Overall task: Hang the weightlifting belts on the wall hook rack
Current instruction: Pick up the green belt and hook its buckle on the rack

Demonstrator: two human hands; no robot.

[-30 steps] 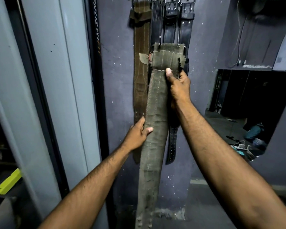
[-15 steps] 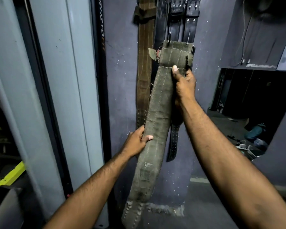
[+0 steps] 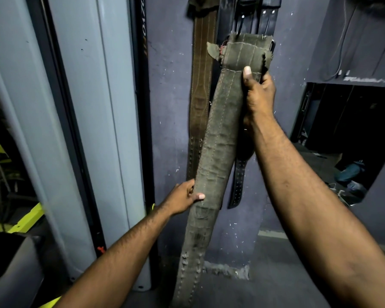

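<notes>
Purple-grey painted wall point(image 3: 171, 107): one brown stitched leather belt point(image 3: 201, 90) and several black leather belts point(image 3: 257, 12) already hung. Worn olive canvas weightlifting belt point(image 3: 218, 156) not hung yet, held up against them. Right hand point(image 3: 257, 96) clamps its upper end, left hand point(image 3: 182, 197) pinches mid-length. Hook rack cut off above frame; buckle mostly hidden.

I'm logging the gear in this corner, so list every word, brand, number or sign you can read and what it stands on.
"OZVO": partial vertical letters, with a further mark or two below too unclear to read, on the black upright strip left of the purple wall; cut off at the top edge.
Olive canvas belt: a faint dark stamp low down, too worn to read.
Brown belt and black belts: no readable text.
</notes>
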